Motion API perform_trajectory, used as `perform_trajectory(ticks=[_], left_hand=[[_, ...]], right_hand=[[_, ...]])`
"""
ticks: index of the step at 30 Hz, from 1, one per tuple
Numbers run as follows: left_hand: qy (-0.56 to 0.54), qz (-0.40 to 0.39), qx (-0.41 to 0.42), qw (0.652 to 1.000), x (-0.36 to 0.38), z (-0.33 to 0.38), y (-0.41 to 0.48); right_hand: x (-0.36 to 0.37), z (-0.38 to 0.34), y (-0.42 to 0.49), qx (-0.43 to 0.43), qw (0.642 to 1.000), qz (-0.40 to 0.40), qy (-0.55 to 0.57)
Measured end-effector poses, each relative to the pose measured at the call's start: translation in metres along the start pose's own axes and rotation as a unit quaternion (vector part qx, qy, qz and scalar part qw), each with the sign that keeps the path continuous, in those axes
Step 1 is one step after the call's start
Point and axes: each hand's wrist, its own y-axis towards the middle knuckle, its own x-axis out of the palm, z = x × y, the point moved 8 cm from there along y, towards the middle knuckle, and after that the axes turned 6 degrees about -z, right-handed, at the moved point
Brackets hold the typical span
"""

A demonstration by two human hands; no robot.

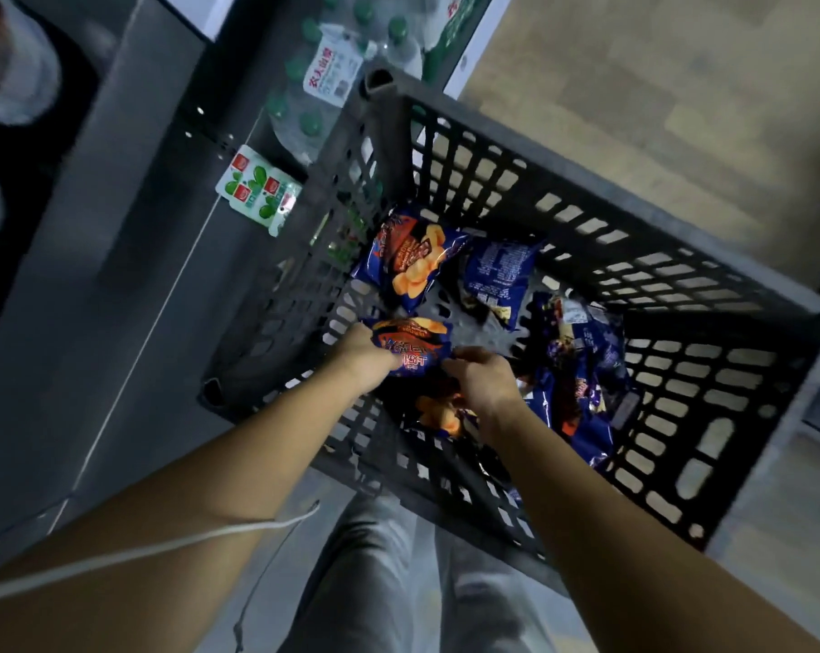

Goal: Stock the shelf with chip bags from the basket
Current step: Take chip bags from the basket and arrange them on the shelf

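A dark grey slatted basket (587, 214) stands on the floor below me with several blue and orange chip bags inside. My left hand (363, 358) grips one chip bag (410, 344) near the basket's left wall. My right hand (481, 379) reaches in just right of that bag, fingers curled at its edge above another bag (441, 412); whether it holds either bag I cannot tell. More bags lie at the far side (410, 256), face down beside it (495, 275), and along the right (582, 369).
A grey metal shelf unit (116, 256) runs along the left with a green and white price tag (257, 193). A pack of green-capped water bottles (328, 82) sits on its low level. Tan floor (681, 87) lies beyond the basket. My trouser legs (398, 582) show below.
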Motion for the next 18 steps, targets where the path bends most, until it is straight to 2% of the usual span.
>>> perform_trajectory(ticks=[5, 11, 18], left_hand=[[-0.044, -0.007, 0.048, 0.998, -0.008, 0.02, -0.039], [-0.139, 0.047, 0.104, 0.984, -0.029, 0.042, -0.106], [-0.224, 0.08, 0.226, 0.945, -0.056, 0.088, -0.209]], right_hand=[[-0.009, -0.023, -0.039, -0.039, 0.999, -0.001, 0.036], [-0.022, -0.06, -0.094, -0.124, 0.99, -0.005, 0.071], [-0.032, -0.115, -0.171, -0.207, 0.975, -0.036, 0.077]])
